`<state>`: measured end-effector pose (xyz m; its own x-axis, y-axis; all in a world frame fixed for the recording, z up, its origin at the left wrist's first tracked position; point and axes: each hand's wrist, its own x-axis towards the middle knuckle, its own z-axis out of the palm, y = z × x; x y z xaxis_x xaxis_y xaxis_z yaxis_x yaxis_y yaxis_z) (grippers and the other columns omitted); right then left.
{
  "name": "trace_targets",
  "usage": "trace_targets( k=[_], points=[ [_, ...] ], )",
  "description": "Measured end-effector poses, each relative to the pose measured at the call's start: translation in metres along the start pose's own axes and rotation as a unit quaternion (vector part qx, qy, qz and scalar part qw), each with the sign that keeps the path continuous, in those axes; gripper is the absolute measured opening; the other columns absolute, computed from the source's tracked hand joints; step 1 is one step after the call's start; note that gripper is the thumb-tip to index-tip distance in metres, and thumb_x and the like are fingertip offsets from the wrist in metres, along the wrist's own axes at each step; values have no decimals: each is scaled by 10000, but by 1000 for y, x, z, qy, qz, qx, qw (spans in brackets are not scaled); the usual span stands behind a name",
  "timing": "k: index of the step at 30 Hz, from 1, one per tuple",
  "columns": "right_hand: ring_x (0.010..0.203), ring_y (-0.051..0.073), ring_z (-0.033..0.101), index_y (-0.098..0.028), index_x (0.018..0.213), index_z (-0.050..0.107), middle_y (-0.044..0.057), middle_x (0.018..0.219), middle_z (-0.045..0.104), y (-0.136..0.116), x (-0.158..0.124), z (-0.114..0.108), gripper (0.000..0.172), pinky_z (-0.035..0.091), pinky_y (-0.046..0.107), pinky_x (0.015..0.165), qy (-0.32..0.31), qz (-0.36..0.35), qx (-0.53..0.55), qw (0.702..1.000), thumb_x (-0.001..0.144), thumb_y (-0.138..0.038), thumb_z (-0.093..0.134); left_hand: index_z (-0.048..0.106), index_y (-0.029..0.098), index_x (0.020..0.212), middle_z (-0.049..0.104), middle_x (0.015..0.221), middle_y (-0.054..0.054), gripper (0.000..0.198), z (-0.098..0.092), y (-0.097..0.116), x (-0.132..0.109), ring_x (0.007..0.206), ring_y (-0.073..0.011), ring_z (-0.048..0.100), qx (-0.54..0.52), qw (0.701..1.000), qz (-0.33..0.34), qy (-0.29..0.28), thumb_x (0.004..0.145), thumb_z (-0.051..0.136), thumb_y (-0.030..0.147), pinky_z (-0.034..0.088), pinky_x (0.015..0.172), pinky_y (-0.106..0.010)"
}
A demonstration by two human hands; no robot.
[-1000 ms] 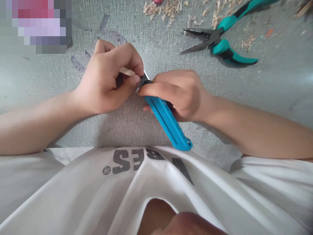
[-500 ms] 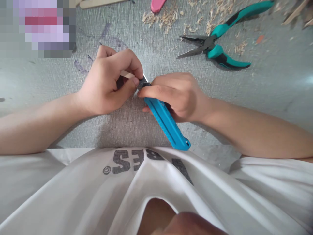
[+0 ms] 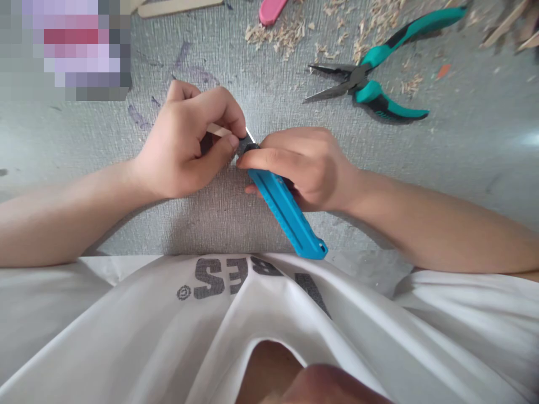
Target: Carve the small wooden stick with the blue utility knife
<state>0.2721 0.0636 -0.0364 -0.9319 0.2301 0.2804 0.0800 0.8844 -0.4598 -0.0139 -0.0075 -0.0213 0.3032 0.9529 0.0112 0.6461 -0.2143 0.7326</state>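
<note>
My right hand (image 3: 309, 165) is closed around a blue utility knife (image 3: 288, 213), whose handle slants down towards my white shirt. Its black front end and a short stretch of blade show between my two hands. Pinched in my left hand (image 3: 189, 140) is a thin pale wooden stick (image 3: 217, 129). Most of the stick is hidden by my fingers, and its end lies close to the knife's tip. Whether the blade touches the wood cannot be made out. Both hands are low over the grey textured table (image 3: 202, 224).
Needle-nose pliers (image 3: 360, 76) with teal handles lie spread apart beyond my right hand. Wood shavings (image 3: 278, 36) are scattered near a pink object (image 3: 272, 11). A flat wooden stick (image 3: 181, 7) lies at the far edge, and wood pieces (image 3: 511, 25) at the far right.
My hands, the knife and the stick hold almost the same place. The pliers and nearby items appear shifted very slightly in the picture.
</note>
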Motion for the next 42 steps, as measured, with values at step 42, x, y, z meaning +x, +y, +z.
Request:
trace_targets(
  k=[42],
  points=[
    [929,119,640,-210,1531,731,15,1025,712,-2,2,-2,504,400,292,869,17,-2,-9,1000,1300,-571,466,765,331,1161,842,1020,21,349,1,8,-2,890,-139,662,31,999,-6,36,1176,545,602,542,1225,-542]
  ],
)
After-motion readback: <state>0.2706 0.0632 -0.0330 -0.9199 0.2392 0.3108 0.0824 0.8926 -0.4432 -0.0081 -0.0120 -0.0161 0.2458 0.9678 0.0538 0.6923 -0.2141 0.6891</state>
